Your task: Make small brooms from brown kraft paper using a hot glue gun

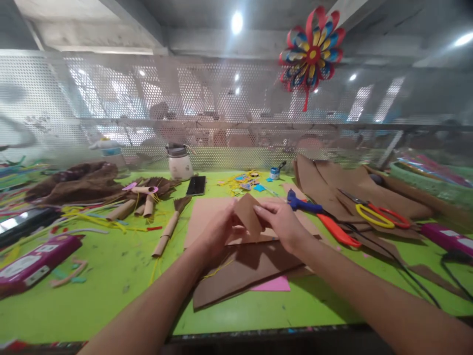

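Both my hands hold a small piece of brown paper [248,213], raised a little above the work pile, with one corner pointing up. My left hand [220,223] grips its left edge; the fingers are partly hidden behind it. On the other side my right hand [280,221] pinches its right edge between thumb and fingers. Below lie a light brown cardboard sheet [201,219] and a darker folded piece of brown paper [225,283]. A pink paper [273,284] sticks out from under the dark one. A blue glue gun [303,203] rests just right of my right hand.
Right: yellow-and-red scissors [380,215], an orange-red cutter [338,231], large brown paper sheets [332,185] and a black cord [399,264]. Left: a paper broom [170,229], rolled paper tubes [148,204] and a purple box [39,264]. Behind: a phone [196,185] and a white jar [180,162].
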Available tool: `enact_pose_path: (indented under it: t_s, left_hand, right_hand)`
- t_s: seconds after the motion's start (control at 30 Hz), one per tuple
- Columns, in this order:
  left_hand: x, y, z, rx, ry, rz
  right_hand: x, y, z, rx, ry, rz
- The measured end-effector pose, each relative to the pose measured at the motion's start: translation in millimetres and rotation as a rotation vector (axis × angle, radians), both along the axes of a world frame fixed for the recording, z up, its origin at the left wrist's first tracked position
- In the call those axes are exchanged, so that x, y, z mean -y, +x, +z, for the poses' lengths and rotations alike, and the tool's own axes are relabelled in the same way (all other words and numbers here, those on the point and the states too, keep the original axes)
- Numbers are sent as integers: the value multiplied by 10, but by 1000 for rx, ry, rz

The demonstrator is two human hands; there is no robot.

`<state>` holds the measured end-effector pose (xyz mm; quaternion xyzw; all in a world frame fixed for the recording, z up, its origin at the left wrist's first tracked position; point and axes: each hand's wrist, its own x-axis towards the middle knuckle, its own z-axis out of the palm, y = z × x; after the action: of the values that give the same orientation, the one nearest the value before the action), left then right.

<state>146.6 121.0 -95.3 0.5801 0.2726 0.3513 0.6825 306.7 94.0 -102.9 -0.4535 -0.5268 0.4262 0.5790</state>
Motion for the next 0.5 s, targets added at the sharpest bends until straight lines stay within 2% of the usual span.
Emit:
enact_pose_path:
  t_s: [0.1,0.2,0.3,0.37,0.5]
  left_hand:
    - [-113,16,-83,113,-149,-35]
    - [-170,36,-126,173,-217,-19]
    - [-182,46,-137,172,-193,70]
    - [-193,48,-154,102,-157,144]
    - [-206,44,-180,-7,-156,203]
  right_hand:
    - [-106,-21,-31,75,41,-53]
    - [-131,16,-58,145,73,-97]
    - [-96,51,-100,175,43,-103]
    - [-61,70,-106,171,7,-64]
    - [-31,148,-64,31,-115,-10]
